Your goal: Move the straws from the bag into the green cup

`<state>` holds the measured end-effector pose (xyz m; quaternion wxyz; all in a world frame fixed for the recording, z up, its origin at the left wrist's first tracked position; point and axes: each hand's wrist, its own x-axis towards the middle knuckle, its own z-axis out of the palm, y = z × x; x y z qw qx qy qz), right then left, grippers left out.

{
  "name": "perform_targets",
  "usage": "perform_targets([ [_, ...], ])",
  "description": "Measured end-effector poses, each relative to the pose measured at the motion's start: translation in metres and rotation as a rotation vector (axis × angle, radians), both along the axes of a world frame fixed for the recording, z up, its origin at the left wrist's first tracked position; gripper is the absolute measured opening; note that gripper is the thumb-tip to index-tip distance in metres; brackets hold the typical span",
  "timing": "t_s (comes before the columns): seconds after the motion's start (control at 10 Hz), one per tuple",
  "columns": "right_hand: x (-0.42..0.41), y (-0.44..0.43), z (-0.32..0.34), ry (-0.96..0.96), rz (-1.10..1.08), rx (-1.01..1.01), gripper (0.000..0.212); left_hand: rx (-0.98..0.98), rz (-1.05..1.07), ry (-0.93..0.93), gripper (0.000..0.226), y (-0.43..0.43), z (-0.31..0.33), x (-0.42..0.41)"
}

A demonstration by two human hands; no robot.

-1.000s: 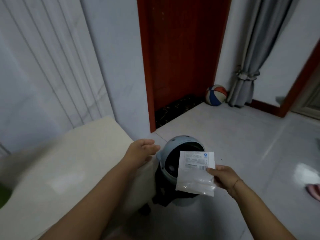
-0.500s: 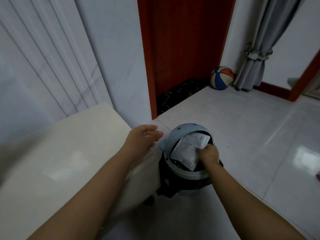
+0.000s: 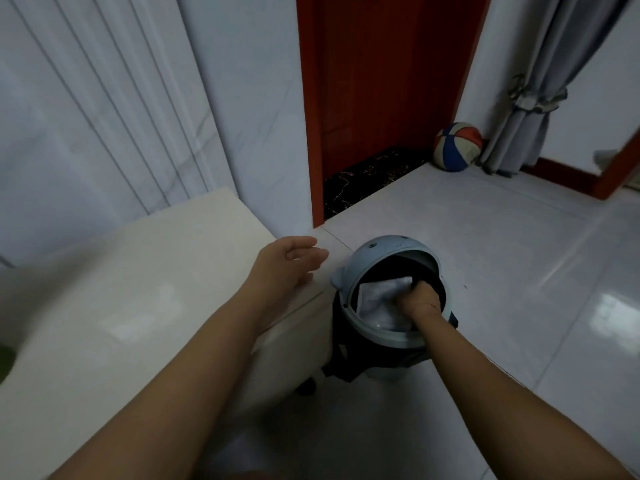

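Note:
My right hand [image 3: 420, 303] is pushed down into the mouth of a light blue bin [image 3: 391, 336] on the floor, its fingers closed on the flat, clear plastic bag [image 3: 379, 301]. The bag lies crumpled inside the black-lined opening; no straws show in it. My left hand [image 3: 289, 263] hovers open above the corner of the cream table [image 3: 138, 271], left of the bin, holding nothing. A sliver of green [image 3: 6, 362] shows at the far left edge of the table; I cannot tell whether it is the cup.
The bin stands against the table's right side, its black liner hanging over the rim. A red-brown door [image 3: 377, 81] is behind it, a basketball [image 3: 457, 147] and a grey curtain [image 3: 530, 98] at the back right. Glossy white floor tiles spread to the right.
My right hand carried the bag from above the bin down into its opening and has pushed it deeper. My left hand stayed open over the table corner.

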<state>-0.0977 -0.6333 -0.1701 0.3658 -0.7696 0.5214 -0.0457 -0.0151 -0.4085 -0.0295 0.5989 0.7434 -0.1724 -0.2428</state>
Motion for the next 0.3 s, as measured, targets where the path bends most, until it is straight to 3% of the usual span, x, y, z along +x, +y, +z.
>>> perform_targets([
  [0.1,-0.011,0.005,0.014,-0.158,0.011,-0.001,0.043,0.008,0.008,-0.006,0.038,0.01,0.005,-0.005],
  [0.3,-0.027,0.023,0.054,-0.531,-0.034,0.072,0.017,-0.024,0.059,-0.008,0.038,0.044,0.023,-0.019],
])
